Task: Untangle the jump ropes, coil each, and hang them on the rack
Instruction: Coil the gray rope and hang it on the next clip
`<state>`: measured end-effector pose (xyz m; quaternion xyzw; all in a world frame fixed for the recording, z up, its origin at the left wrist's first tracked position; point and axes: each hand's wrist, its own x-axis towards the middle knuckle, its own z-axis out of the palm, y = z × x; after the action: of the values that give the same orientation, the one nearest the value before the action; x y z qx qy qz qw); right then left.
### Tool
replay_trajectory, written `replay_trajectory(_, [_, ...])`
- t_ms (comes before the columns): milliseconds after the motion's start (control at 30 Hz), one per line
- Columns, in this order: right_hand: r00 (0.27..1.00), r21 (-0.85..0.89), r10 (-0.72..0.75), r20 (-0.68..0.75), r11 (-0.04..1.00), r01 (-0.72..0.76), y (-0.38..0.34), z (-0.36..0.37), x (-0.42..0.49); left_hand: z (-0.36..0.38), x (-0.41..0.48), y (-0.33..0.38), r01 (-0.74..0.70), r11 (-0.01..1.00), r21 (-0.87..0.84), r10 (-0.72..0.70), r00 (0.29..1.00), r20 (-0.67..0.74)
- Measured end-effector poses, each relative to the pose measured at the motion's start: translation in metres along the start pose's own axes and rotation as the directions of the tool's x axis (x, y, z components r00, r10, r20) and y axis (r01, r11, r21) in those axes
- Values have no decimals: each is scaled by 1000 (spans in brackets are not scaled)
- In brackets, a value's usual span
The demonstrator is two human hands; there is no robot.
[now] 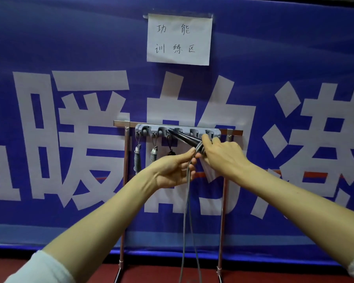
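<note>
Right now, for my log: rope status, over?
Left hand pinches rope. Right hand grips handles at rack. Three left hooks hold items.

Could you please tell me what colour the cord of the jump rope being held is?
The jump rope cord is grey, clearest in the head view.

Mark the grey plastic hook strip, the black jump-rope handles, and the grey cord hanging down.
Grey plastic hook strip [153, 129]: head view, body left of centre.
Black jump-rope handles [187, 139]: head view, mid-shaft.
Grey cord [188, 186]: head view, hanging stretch.
</note>
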<state>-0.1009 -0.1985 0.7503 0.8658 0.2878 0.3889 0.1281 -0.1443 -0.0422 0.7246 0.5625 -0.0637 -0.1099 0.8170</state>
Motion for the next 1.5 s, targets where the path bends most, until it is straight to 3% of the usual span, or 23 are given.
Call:
replay_trajectory(133, [993,373,47,113,924,-86,1,-10,-6,2,-4,-7,-220,935,280,242,969,-48])
replay_trajectory(233, [979,700,53,195,692,-177,-3,-18,-9,2,-5,-8,-335,880,336,357,934,-4])
replay_trajectory(433, [963,849,-4,268,474,-234,-2,-34,-10,8,-8,-3,-542,746,386,580,814,21])
replay_trajectory(533, [954,936,-39,297,208,-283,-4,-42,-13,10,-8,-7,-603,717,350,640,769,15])
replay_trajectory(733, [961,961,12,275,-12,-275,-9,-38,-15,8,-10,-9,-612,719,330,633,772,52])
replay_trajectory(833, [953,942,-26,302,-147,-303,-7,-34,-12,7,-11,-10,-636,679,366,683,730,1])
replay_trajectory(933, [942,934,54,332,-158,-320,-12,-31,-7,11,-9,-11,-665,627,407,728,686,0])
replay_trajectory(1067, [943,945,142,302,-172,-277,-15,-27,-7,12,-9,-5,-615,639,462,688,726,16])
replay_trajectory(1167, [942,913,86,324,-290,-287,-11,-25,-11,3,-11,3,-555,667,497,579,806,123])
replay_trajectory(1300, [963,891,5,269,-380,-247,-5,-30,-15,-9,-20,7,-472,788,395,416,882,224])
replay_trajectory(1367, [964,879,-51,261,-401,-259,-3,-35,-16,-15,-24,6,-511,732,450,456,859,234])
replay_trajectory(1500, [910,803,-206,361,-428,-415,-1,-47,-19,-23,-25,10,-593,583,556,574,784,235])
